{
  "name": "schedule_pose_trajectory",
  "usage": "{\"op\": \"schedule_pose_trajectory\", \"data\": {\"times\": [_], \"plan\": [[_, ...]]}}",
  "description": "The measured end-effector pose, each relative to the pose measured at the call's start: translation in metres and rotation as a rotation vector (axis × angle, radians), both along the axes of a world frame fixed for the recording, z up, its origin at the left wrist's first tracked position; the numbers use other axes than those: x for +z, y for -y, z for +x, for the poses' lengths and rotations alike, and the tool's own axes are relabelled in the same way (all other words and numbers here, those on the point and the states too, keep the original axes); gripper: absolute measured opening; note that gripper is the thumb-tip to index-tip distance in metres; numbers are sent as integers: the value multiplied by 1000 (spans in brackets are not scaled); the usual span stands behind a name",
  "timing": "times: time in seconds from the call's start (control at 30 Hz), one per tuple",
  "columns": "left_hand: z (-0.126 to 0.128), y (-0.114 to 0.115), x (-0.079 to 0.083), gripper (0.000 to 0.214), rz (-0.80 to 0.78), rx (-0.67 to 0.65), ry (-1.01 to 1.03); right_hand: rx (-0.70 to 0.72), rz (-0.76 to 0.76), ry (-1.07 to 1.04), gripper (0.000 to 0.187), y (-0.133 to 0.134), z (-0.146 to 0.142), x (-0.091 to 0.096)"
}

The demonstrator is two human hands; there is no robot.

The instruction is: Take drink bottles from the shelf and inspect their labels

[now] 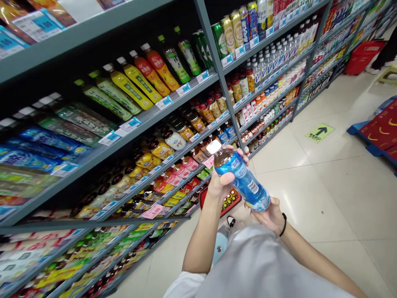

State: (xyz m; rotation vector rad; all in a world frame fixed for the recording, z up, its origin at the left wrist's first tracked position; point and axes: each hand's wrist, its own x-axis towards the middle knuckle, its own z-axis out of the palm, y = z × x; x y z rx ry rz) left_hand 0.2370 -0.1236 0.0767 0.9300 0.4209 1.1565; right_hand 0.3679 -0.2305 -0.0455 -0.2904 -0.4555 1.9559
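I hold a blue-labelled drink bottle [240,176] with a white cap, tilted with the cap up and to the left, in front of my chest. My left hand [223,178] is wrapped round its upper part, near the neck. My right hand [269,214] cups the bottom end from below; a black band sits on that wrist. The bottle is clear of the shelves, out in the aisle.
Grey shelving [173,105] full of bottled drinks and cans runs along the left, with blue price tags on the edges. A red basket of bottles [223,201] lies on the floor below my hands. Tiled aisle floor, green arrow sticker [319,132], blue pallet with red boxes [379,134] at right.
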Motion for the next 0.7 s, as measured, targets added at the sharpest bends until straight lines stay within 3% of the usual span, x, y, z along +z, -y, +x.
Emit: {"op": "schedule_pose_trajectory", "data": {"times": [0.3, 0.5, 0.7], "plan": [[11, 11, 6, 60, 314, -39, -137, 122, -193, -329, 74, 8, -16, -35], [23, 20, 5, 58, 357, -2, -207, 85, -241, -329, 71, 10, -15, -37], [31, 14, -9, 61, 330, 5, -245, 44, -319, -244, 72, 12, -8, -47]]}}
